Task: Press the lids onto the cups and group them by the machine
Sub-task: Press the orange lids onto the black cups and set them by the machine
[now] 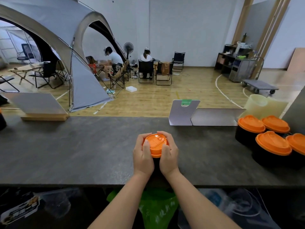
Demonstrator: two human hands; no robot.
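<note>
A black cup with an orange lid (155,143) stands on the dark counter (82,154) near its front edge, in the middle. My left hand (143,156) grips the lid's left rim with the thumb on top. My right hand (168,154) grips the right rim the same way. The cup's body is mostly hidden between my palms. At the far right, several black cups with orange lids (273,145) stand grouped together beside a dark machine (297,111) at the frame's edge.
A folded metal stand (183,113) and a flat metal panel (216,117) sit at the counter's back right, with a pale plastic container (259,104) behind the cups. A board on a wooden block (38,106) lies back left. A green bag (156,207) hangs below the counter.
</note>
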